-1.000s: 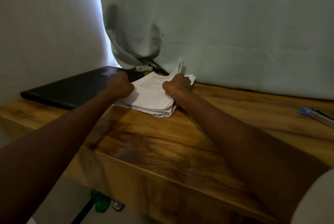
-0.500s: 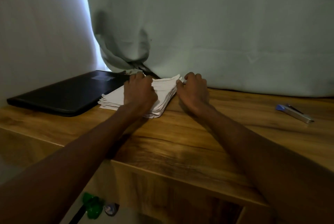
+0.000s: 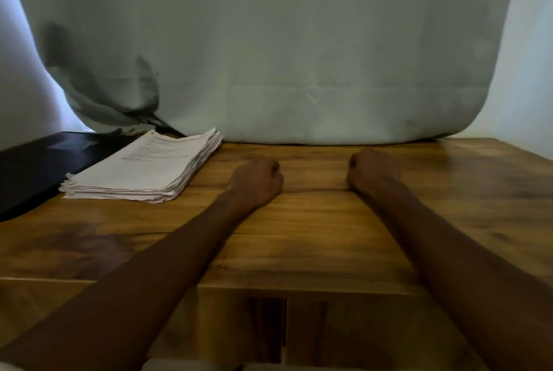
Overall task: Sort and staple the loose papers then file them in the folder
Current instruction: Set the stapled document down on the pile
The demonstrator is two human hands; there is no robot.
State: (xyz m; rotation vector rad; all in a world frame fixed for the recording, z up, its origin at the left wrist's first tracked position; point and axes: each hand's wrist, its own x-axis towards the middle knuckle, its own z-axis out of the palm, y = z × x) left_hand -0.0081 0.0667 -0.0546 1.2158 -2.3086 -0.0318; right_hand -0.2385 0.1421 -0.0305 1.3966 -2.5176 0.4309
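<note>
Folder (image 3: pixel 39 167) cut off at left edge (print on papers (image 3: pixel 140 167) illegible).

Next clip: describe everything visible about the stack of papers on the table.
The stack of papers is a thick pile of white sheets, with faint printed lines on the top page. Its edges are uneven, with sheets slightly offset at the right side and near corner. It lies flat on the wooden table, left of both hands, neither touching it. Its left edge meets or overlaps the black folder.

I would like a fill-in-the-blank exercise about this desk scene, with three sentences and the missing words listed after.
1. The paper stack lies partly on the black ____.
2. Both hands, left hand and right hand, rest on the wooden ____ with curled fingers.
3. The paper stack lies to the ____ of both hands.

Missing words: folder; desk; left
</note>
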